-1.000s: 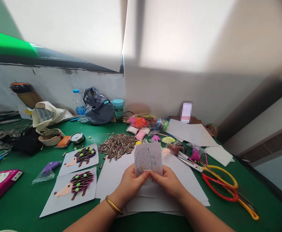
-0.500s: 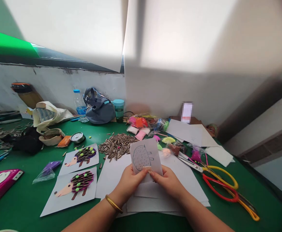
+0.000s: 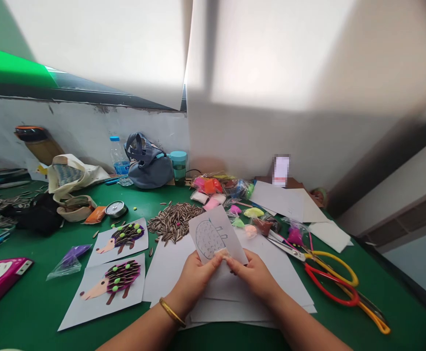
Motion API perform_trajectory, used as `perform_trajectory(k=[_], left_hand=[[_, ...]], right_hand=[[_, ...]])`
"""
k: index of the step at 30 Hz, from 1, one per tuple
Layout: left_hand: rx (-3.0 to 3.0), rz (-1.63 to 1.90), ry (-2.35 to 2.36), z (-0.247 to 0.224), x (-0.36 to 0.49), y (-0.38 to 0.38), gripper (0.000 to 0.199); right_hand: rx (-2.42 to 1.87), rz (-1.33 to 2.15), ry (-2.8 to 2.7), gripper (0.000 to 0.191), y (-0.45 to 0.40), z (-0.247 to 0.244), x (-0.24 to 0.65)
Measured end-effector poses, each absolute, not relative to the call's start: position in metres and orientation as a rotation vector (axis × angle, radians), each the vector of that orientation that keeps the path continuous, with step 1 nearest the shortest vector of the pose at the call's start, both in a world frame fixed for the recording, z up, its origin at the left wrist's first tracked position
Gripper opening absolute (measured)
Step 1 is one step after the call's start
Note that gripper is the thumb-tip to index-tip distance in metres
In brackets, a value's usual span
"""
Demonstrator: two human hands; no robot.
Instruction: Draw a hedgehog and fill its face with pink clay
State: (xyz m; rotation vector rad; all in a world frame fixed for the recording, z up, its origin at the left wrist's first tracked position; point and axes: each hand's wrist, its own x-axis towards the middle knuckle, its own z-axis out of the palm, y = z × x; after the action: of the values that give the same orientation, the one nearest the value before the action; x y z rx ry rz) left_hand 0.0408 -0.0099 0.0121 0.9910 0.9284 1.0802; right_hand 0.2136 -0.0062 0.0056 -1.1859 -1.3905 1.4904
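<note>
Both hands pinch the lower edge of a small sheet of paper point(image 3: 213, 229) that bears a hedgehog-like outline drawing. My left hand point(image 3: 196, 275) grips it from the left, thumb pressed on the front beside a small pale piece of clay at the snout. Closed on the other side is my right hand point(image 3: 255, 273), its thumb near that pale piece. Under the hands lies a stack of white paper point(image 3: 223, 312). Behind the drawing spreads a heap of sunflower seeds point(image 3: 174, 219). Two hedgehog pictures point(image 3: 103, 307) made with seeds and clay lie to the left.
Scissors with red and yellow handles point(image 3: 332, 275) lie at the right. Bagged coloured clay point(image 3: 213, 186) sits at the back. A blue bag point(image 3: 149, 168), a bottle point(image 3: 120, 163) and a teal-lidded cup point(image 3: 179, 165) stand along the wall. A pink device point(image 3: 3, 280) lies at the left.
The held drawing has tilted, its top leaning further to the left. Both hands keep their grip in nearly the same place.
</note>
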Motion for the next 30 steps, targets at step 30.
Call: perform_trajectory(k=[30], left_hand=[[2.674, 0.497, 1.04, 0.005, 0.021, -0.048, 0.035]], right_hand=[[-1.61, 0.657, -2.024, 0.027, 0.006, 0.007, 0.262]])
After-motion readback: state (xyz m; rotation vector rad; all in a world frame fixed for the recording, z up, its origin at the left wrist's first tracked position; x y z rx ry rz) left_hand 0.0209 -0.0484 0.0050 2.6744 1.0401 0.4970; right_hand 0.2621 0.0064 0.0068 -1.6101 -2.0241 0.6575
